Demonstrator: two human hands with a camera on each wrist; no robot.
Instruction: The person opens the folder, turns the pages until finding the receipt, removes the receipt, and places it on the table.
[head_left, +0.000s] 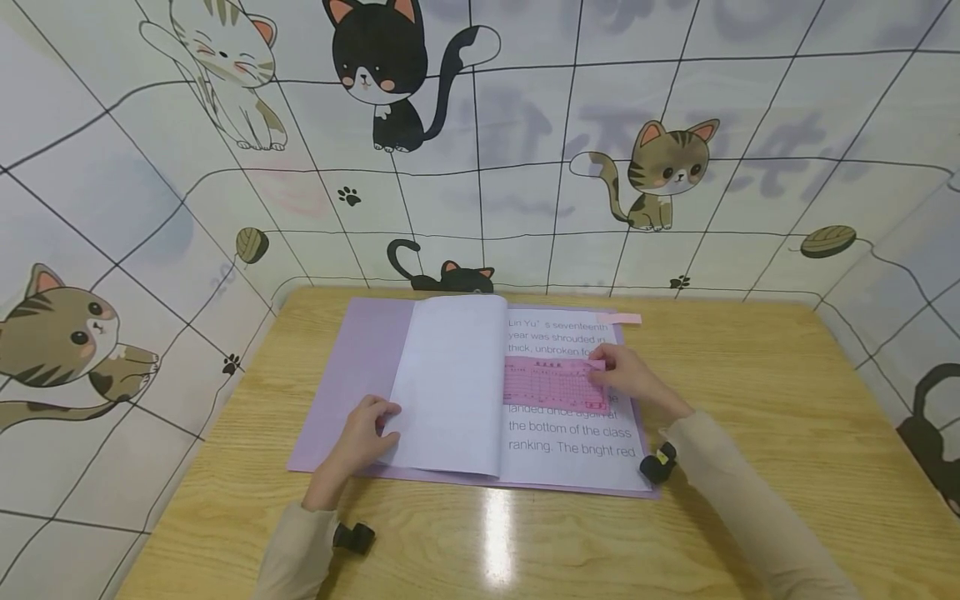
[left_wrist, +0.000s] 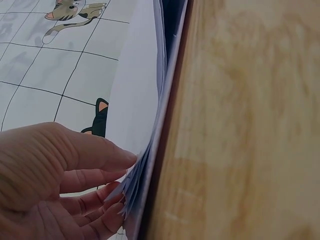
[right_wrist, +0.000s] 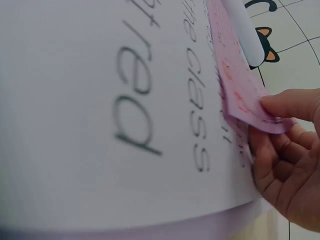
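Note:
An open book with a purple cover (head_left: 367, 333) lies on the table. My right hand (head_left: 630, 373) pinches the right end of a pink printed slip (head_left: 551, 383) that lies across the right page (head_left: 570, 467). In the right wrist view the thumb is on top of the slip (right_wrist: 240, 95) and the fingers are beneath, its near corner lifted off the page. At the book's left side, my left hand (head_left: 363, 437) holds the edges of the white left pages (head_left: 450, 383). Its thumb presses the top page (left_wrist: 132, 90), and its fingers sit at the fanned sheet edges (left_wrist: 132, 192).
A pink tab (head_left: 622, 318) sticks out past the right page's upper corner. Wooden tabletop (head_left: 750, 400) surrounds the book. A white backdrop with cat drawings (head_left: 525, 200) rises behind the table and along both sides. Small black devices (head_left: 356, 537) are on both wrists.

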